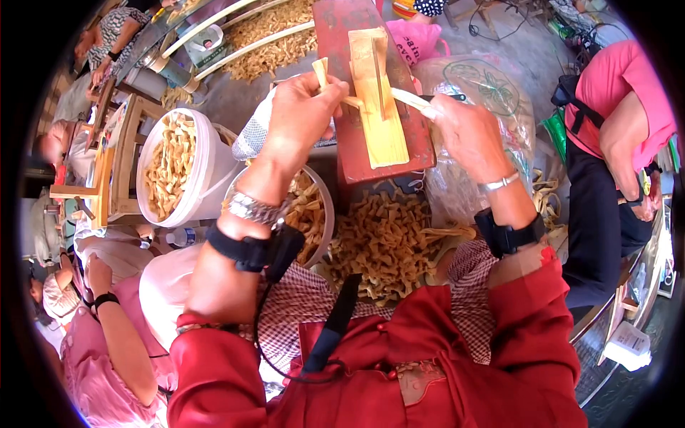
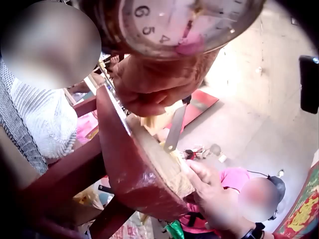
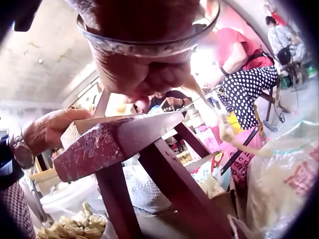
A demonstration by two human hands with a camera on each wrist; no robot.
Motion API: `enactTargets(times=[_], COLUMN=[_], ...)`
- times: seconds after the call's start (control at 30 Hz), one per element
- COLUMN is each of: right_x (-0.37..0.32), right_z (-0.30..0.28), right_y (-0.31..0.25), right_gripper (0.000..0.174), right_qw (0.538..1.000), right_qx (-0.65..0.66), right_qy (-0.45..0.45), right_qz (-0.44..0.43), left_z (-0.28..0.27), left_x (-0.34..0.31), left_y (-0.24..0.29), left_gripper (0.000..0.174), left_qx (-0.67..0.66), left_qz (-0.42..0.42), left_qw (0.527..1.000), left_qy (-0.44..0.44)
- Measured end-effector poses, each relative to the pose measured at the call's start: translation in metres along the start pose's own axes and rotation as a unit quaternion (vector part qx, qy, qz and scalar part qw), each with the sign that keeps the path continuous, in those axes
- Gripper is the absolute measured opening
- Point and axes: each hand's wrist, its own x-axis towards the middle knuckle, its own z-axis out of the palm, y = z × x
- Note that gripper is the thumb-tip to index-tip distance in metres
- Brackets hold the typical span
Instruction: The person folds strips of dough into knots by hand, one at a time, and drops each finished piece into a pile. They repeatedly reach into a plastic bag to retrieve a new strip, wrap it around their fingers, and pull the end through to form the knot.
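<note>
On a red bench (image 1: 349,143) lies a pale wooden block (image 1: 385,143) with a thin upright blade (image 1: 379,78) along it; the blade also shows in the left wrist view (image 2: 175,128). My left hand (image 1: 303,118), on the block's left side, pinches a pale strip (image 1: 321,71) between thumb and fingers. To the right of the block, my right hand (image 1: 471,135) grips another pale length (image 1: 410,100) that reaches toward the blade. Whether the two pieces join behind the blade I cannot tell. Long pale material (image 3: 224,132) hangs past my right hand in the right wrist view.
Two white buckets (image 1: 205,171) of knotted pale pieces stand at the left. A heap of such pieces (image 1: 385,242) lies below the bench's near end. A clear plastic bag (image 1: 492,93) is right of the bench. People in pink sit at both sides, a seated person's arm (image 1: 125,328) at left.
</note>
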Motion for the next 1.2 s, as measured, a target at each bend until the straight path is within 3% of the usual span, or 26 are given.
enactTargets(times=[0.07,0.17,0.2,0.27,0.3,0.33,0.37,0.47,0.53,0.7,0.8,0.83,0.87,0.93,1.0,1.07,1.13,1.2], right_x=[-0.007,-0.018,-0.022,-0.032,-0.036,-0.041,-0.051,-0.069,-0.076,-0.092,-0.091,-0.092,-0.091,-0.083,-0.077,-0.067,-0.061,-0.057], right_z=[-0.014,-0.032,-0.023,-0.021,-0.019,-0.017,-0.016,-0.012,-0.008,-0.002,-0.011,-0.018,-0.026,-0.022,-0.023,-0.027,-0.027,-0.026], right_y=[-0.015,-0.045,-0.047,-0.067,-0.076,-0.084,-0.095,-0.112,-0.12,-0.13,-0.12,-0.125,-0.122,-0.113,-0.109,-0.107,-0.095,-0.092], right_gripper=[0.009,0.005,0.004,0.007,0.009,0.01,0.012,0.013,0.013,0.014,0.019,0.024,0.025,0.024,0.022,0.017,0.014,0.012], right_qw=[0.997,0.99,0.975,0.966,0.958,0.948,0.958,0.953,0.94,0.899,0.869,0.815,0.797,0.793,0.817,0.884,0.946,0.949], right_qx=[0.072,0.119,0.144,0.173,0.188,0.204,0.181,0.209,0.262,0.424,0.495,0.571,0.586,0.59,0.543,0.427,0.243,0.238], right_qy=[0.029,0.058,0.121,0.112,0.106,0.1,0.072,0.036,0.043,-0.006,0.001,0.011,-0.001,0.088,0.124,0.175,0.213,0.208], right_qz=[0.015,-0.039,-0.121,-0.158,-0.19,-0.223,-0.212,-0.217,-0.213,-0.111,-0.019,0.096,0.149,0.123,0.149,0.068,-0.028,0.004], left_z=[-0.008,-0.011,-0.006,-0.003,-0.001,0.005,0.015,0.032,0.042,0.052,0.04,0.036,0.039,0.037,0.034,0.039,0.038,0.038], left_x=[-0.02,-0.051,-0.059,-0.063,-0.063,-0.06,-0.069,-0.083,-0.087,-0.088,-0.084,-0.08,-0.086,-0.081,-0.08,-0.085,-0.086,-0.088], left_y=[0.025,0.044,0.048,0.039,0.021,0.002,-0.026,-0.015,0.003,0.013,0.02,0.027,0.034,0.021,0.018,0.023,0.024,0.025], left_gripper=[0.023,0.035,0.036,0.042,0.041,0.039,0.04,0.039,0.04,0.026,0.023,0.022,0.023,0.025,0.025,0.024,0.023,0.022], left_qx=[0.037,0.134,0.142,0.076,0.037,0.029,0.008,-0.144,-0.2,-0.262,-0.365,-0.281,-0.239,-0.272,-0.234,-0.19,-0.181,-0.165], left_qz=[-0.031,-0.074,-0.084,-0.048,-0.093,-0.026,0.112,-0.194,-0.26,-0.235,-0.278,-0.233,-0.193,-0.174,-0.144,-0.128,-0.112,-0.102], left_qw=[0.991,0.944,0.927,0.9,0.887,0.877,0.919,0.91,0.873,0.877,0.828,0.874,0.92,0.916,0.926,0.951,0.952,0.952], left_qy=[-0.128,-0.291,-0.337,-0.427,-0.451,-0.478,-0.378,-0.336,-0.36,-0.327,-0.321,-0.32,-0.242,-0.239,-0.259,-0.208,-0.222,-0.236])
